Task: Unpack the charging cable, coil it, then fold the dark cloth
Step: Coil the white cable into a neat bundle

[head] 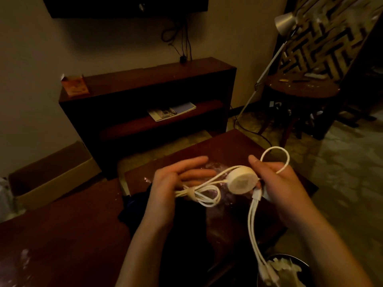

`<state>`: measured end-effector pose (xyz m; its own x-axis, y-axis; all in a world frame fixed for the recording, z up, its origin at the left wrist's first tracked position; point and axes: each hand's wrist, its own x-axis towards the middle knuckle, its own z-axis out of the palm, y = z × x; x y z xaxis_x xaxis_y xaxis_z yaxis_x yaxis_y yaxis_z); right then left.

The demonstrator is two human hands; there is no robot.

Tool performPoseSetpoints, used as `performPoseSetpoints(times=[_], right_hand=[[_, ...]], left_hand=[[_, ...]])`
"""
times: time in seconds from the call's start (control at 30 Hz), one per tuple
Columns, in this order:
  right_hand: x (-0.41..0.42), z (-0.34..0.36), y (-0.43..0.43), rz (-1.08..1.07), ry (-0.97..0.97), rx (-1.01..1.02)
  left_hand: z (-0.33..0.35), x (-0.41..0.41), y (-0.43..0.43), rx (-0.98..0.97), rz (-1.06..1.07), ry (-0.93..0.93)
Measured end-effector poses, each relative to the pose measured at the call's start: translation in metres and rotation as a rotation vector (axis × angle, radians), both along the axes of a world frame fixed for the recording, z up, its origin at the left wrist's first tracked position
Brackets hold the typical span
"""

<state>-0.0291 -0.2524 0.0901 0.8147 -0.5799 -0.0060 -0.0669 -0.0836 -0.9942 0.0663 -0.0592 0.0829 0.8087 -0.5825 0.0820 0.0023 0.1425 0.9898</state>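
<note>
The charging cable [209, 184] is out and up in the air between the two hands, above the dark wooden surface [238, 148]. The right hand [277, 183] has the grip: its fingers curl round the round white puck [241, 181] and a loop of cord arches up over the knuckles. The left hand [178, 181] is flat, fingers stretched straight. I see nothing curled round the cord there; a small tied bundle lies just against that hand's lower edge. From the puck several white leads drop straight down, their plugs dangling close over a metal bowl [300, 264] at the edge of the view.

By the look of it, this is light stuff. The cord is soft but springy, holding its own curves, so it will likely want to jump open when coiled. The puck is the one hard, smooth part and the natural anchor; I'd pinch its rim and wind the cord near it. The loose plug ends could swing and snag, so they want gathering first.

The dark cloth [141, 204] lies crumpled on the surface under the left wrist, limp and untouched, beside crinkled clear wrapping [215, 167]. It looks best taken by its corners, though none show clearly.
</note>
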Motion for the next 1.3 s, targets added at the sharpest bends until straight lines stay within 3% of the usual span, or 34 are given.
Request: performPoseSetpoints(times=[0.13,0.23,0.3,0.37,0.5,0.63,0.73,0.93,1.0,1.13,1.3], right_hand=[[-0.009,-0.003,-0.013,0.056,0.142,-0.256],[-0.012,-0.007,-0.018,0.155,0.247,-0.442],[-0.012,-0.013,-0.013,0.215,0.297,-0.53],[-0.01,-0.017,-0.007,0.165,0.223,-0.569],[-0.001,-0.008,0.01,-0.076,-0.09,-0.199],[0.002,-0.001,0.02,-0.193,-0.159,0.008],[0.007,0.002,0.024,-0.212,-0.168,0.377],[0.014,0.004,0.035,-0.238,-0.23,1.105],[0.014,0.004,0.034,-0.219,-0.281,1.198],[0.012,-0.007,0.03,-0.096,-0.193,1.171],[0.009,-0.008,0.027,-0.086,-0.237,1.18]], left_hand=[[-0.001,-0.001,-0.006,0.527,-0.384,0.031],[-0.001,-0.005,-0.007,0.457,-0.696,-0.052],[-0.001,-0.009,-0.009,0.421,-0.683,-0.028],[-0.005,-0.016,-0.023,0.401,-0.584,0.004],[-0.007,-0.023,-0.035,0.334,-0.335,-0.145],[-0.009,-0.021,-0.03,0.268,-0.144,-0.216],[-0.02,-0.014,-0.032,0.301,0.019,-0.285],[-0.031,-0.017,-0.041,0.437,-0.092,-0.542],[-0.032,-0.017,-0.039,0.401,-0.183,-0.492],[-0.026,-0.021,-0.04,0.301,-0.209,-0.592],[-0.018,-0.023,-0.041,0.419,-0.102,-0.669]])
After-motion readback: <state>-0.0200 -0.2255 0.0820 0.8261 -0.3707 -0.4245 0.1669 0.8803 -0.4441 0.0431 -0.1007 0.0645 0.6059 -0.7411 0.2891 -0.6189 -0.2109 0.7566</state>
